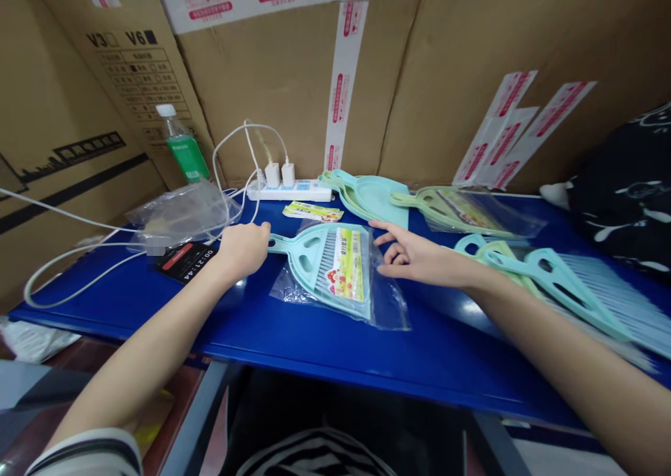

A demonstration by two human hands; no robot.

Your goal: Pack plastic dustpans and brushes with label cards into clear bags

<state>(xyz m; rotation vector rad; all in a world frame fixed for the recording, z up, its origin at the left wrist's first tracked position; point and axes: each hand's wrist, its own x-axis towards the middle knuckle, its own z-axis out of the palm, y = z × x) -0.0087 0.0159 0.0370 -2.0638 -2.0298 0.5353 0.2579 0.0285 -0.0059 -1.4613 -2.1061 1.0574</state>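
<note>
A light-blue dustpan and brush set (304, 263) lies in a clear plastic bag (392, 301), with a yellow-green label card (349, 263) over the bristles. My left hand (244, 249) is closed around the end of its handle. Just past the set's right edge, my right hand (406, 256) hovers with the index finger stretched out and the other fingers loosely curled, holding nothing. Behind the set lies a loose label card (314, 212). Light-blue and green dustpans (377, 195) are stacked at the back, beside a bagged green set (456, 209).
Several loose brushes (571, 294) lie at the right, under and beside my right forearm. A power strip (291, 191) with white chargers and cables runs along the back. At the left are a phone (186, 261), crumpled plastic bags (183, 214) and a bottle (186, 151). Cardboard walls (293, 77) enclose the blue table (335, 347).
</note>
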